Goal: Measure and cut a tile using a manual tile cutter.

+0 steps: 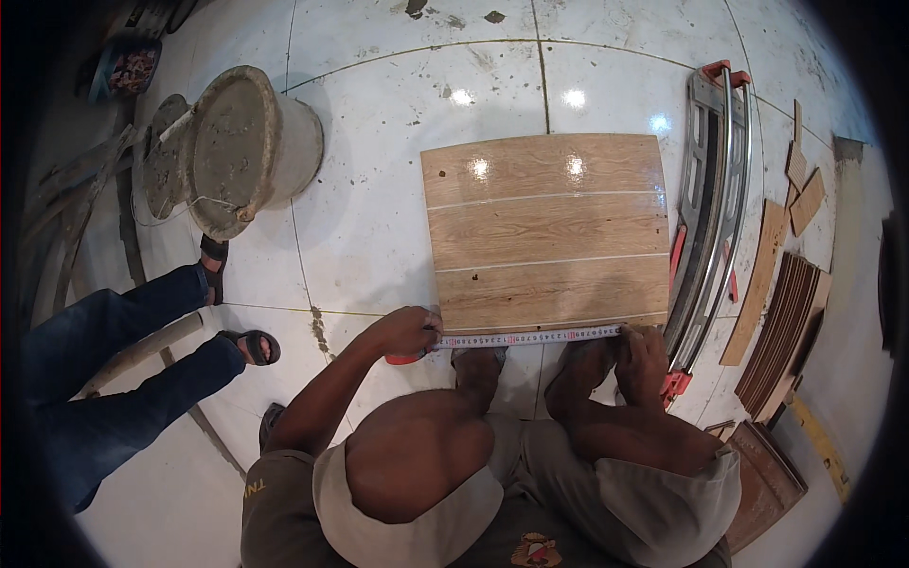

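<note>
A square wood-look tile point(546, 229) with pale stripes lies on the white floor. A white tape measure blade point(525, 338) runs along its near edge. My left hand point(407, 331) is closed on the tape measure at the tile's near-left corner, with part of the red case point(405, 357) showing beneath. My right hand point(642, 360) is closed on the tape's other end at the near-right corner, its fingertips against the tile's edge. My bare feet show just below the tape, between my hands.
A long tile cutter point(699, 142) lies right of the tile, beside wooden-patterned pieces point(807, 201) and stacked strips point(778, 336). A cement-smeared bucket point(295, 151) stands upper left. Another person's jean-clad legs point(142, 398) and sandalled feet are at left.
</note>
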`<state>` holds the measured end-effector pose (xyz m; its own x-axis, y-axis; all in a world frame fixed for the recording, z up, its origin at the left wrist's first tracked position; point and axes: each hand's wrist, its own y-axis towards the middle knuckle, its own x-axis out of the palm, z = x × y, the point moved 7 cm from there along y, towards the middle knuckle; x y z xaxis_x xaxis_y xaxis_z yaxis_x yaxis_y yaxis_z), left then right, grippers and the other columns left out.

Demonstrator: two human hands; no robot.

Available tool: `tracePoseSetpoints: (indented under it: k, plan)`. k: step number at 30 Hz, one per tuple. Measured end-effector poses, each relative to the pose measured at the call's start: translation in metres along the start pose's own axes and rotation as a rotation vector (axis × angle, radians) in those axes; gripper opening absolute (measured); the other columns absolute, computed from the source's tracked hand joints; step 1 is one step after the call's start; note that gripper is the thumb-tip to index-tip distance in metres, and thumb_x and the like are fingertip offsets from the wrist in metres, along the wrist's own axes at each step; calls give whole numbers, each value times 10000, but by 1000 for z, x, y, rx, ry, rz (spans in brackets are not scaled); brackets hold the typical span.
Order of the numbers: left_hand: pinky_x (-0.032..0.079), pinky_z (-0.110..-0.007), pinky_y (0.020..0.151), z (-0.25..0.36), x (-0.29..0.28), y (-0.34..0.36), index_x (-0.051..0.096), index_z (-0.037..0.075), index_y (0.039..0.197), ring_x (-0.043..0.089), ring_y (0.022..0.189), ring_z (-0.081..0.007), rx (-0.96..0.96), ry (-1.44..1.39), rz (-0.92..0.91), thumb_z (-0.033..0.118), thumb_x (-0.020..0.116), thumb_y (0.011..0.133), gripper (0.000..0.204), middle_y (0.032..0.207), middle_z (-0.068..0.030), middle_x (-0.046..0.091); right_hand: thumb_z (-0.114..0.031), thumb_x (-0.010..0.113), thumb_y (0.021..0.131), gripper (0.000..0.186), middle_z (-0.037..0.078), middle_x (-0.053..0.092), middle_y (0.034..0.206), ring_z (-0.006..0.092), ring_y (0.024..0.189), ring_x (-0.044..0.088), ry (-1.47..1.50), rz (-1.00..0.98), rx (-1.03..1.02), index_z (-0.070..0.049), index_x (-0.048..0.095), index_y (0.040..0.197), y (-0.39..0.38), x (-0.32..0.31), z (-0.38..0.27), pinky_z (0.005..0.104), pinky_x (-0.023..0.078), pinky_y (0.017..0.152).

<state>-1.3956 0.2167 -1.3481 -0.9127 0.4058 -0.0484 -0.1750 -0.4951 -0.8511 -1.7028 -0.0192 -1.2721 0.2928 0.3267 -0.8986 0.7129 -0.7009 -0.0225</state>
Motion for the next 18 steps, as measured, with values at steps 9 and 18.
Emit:
tracePoseSetpoints:
  k: [9,18]
  plan:
    - [516,-348,730,4,4,6,703,22,924,662,750,-194,3,-8,-26,168,595,858,193,813,-89,713,-68,725,789,255,119,598,910,329,820,619,-35,16,-6,-77,673,1039,-3,-3,7,426,520,624]
    - [519,-366,723,-3,-1,2,689,18,849,656,735,-221,48,-24,3,161,600,828,170,777,-107,693,-107,753,781,294,105,623,947,309,827,640,20,7,11,-81,670,1062,-2,2,5,430,547,632]
